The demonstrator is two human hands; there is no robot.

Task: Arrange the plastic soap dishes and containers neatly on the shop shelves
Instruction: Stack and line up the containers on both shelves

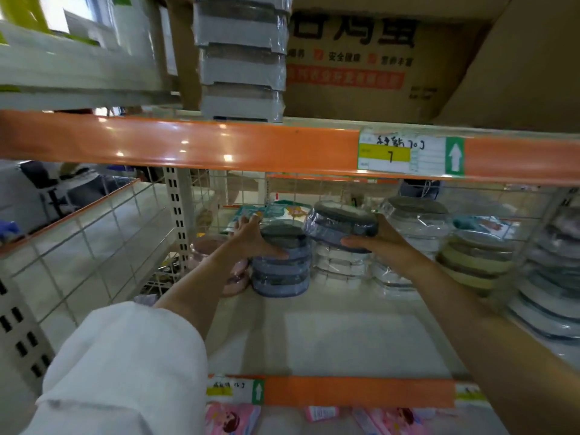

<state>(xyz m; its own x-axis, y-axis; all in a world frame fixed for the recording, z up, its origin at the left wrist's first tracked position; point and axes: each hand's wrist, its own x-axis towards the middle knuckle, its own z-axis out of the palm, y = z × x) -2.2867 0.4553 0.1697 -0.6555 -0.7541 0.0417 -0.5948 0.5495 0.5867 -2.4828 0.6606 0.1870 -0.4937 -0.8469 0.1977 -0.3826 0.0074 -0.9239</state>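
Both hands at the soap dish stacks on a white shop shelf.

Right hand [381,240] grips a wrapped blue soap dish [342,226], lifted and tilted above the white stack [340,265]; left hand [251,238] rests with straight fingers against the blue stack [281,262], thumb on its near side. Pink stack [233,277] is just left of the blue, partly hidden by the forearm; clear stack [414,233] and yellowish stack [474,259] sit further right. Shelf board [329,334] white, near part bare, orange edge strip [357,391] with price tag [233,390]. Wire grid [94,233] walls left side and back. Upper shelf rail [188,142] orange, handwritten label [408,153]; above it grey wrapped trays [241,58] and a cardboard box [376,64]. Room behind is blurred.
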